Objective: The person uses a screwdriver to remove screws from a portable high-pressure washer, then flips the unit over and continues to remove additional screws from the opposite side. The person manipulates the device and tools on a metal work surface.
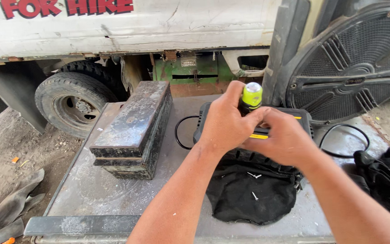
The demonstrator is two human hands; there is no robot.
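Both hands meet over a black power tool with yellow trim [301, 118] that lies near the middle of a worn grey metal table [95, 190]. The left hand [224, 124] curls around a lime-green knob with a silvery cap [252, 96] that stands up at the tool's far side, thumb and fingers closed about it. The right hand [285, 140] lies just beside and touching the left, fingers bent and pressed down on the tool's body, covering most of it; whether it grips a handle underneath cannot be told. Under the near edge of the tool spreads a black cloth [249, 196] with a few small pale screws [254, 195] lying on it. A thin black cable [179, 131] loops out to the left of the tool and another loop shows to the right. On the left of the table rests a long, dark, rusty metal box [134, 129], set at a slant. A second heap of black fabric [387, 174] sits at the right edge. Far right stands a large round black fan grille [353, 58], and beyond the table a white truck body [127, 25] with a tyre [71, 104] at far left.
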